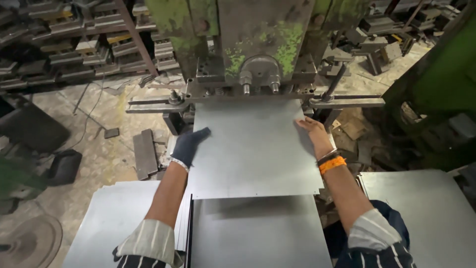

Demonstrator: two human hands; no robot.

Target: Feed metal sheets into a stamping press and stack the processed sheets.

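Note:
A flat grey metal sheet (253,149) lies in front of me, its far edge under the head of a worn green press machine (258,44). My left hand (189,145), in a dark glove, grips the sheet's left edge. On the right edge rests my bare right hand (313,133), with an orange band and a dark one at the wrist. The sheet overlaps another grey sheet (258,233) lying below it, nearer to me.
More grey sheets lie at the lower left (114,218) and at the right (421,208). Racks of metal dies (74,39) fill the back left. Metal blocks (145,154) and scrap litter the concrete floor. A green machine frame (441,84) stands at right.

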